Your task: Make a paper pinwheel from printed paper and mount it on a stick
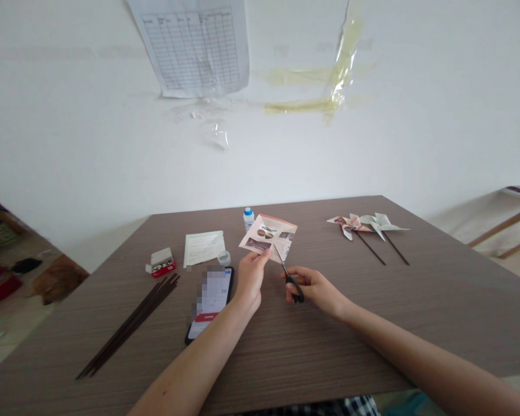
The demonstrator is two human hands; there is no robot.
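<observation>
My left hand (250, 278) pinches the lower edge of a printed paper square (266, 234), held up above the table. In my right hand (311, 288) is a pair of scissors (295, 290) with black handles. Their blades reach the paper's lower right part, just right of my left thumb. Behind the paper stands a small bottle (248, 217) with a blue cap, partly hidden. To the right lie two paper pinwheels, a pinkish printed one (351, 224) and a pale one (380, 223), each on a dark stick.
Left of my hands, a phone (210, 306) lies on the brown table (329, 358) with a small round clear container (224, 257), a paper sheet (204, 247), an open red-and-white box (162, 263) and several dark sticks (130, 323). A wall (286, 167) rises behind.
</observation>
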